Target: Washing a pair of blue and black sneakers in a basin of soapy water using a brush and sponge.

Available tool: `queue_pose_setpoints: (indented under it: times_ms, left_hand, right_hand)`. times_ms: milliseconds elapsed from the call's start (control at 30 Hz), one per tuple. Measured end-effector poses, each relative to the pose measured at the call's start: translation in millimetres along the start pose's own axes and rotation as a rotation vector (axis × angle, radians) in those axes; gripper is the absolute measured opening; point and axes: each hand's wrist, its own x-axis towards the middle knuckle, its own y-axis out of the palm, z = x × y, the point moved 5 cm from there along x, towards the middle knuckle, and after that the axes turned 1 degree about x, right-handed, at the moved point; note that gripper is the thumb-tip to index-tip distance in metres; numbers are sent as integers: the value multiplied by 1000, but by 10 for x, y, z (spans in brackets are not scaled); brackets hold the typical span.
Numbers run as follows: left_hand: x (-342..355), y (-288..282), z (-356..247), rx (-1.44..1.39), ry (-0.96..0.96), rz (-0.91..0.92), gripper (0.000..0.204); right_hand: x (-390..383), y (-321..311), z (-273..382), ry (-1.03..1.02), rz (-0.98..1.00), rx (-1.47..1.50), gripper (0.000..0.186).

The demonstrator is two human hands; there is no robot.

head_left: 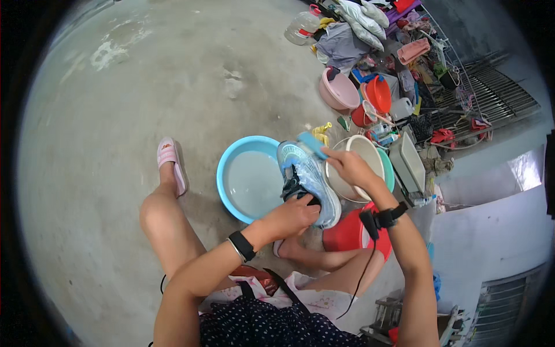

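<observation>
A wet blue-grey sneaker (312, 179) is held over the right edge of a light-blue basin (221, 184), its toe pointing away from me. My left hand (289, 217) grips it at the ankle opening, some fingers hidden inside. In my right hand (354, 169) is a blue scrub brush (312, 144), pressed against or very close to the toe's right side. Whitish suds streak the sneaker's upper. Cloudy water (252, 179) stands in the basin. Dark laces (293, 184) hang loose at the sneaker's tongue.
Right of the sneaker stand a cream bucket (373, 151) and a red bucket (341, 234). Farther off are a pink basin (339, 92), an orange-red basin (378, 94) and a metal rack (497, 92) by heaped clothes. My pink-slippered foot (167, 151) rests left of the blue basin on concrete.
</observation>
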Motion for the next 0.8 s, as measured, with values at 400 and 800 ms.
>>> queue_pose_setpoints:
  times_ms: [400,800]
  left_hand:
    - [22,114,68,42,-54,57,37]
    - [4,125,66,47,-47,20,37]
  right_hand:
    - [-158,101,134,-140,-15,113,32]
    - [-333,37,133,0,-22,235,32]
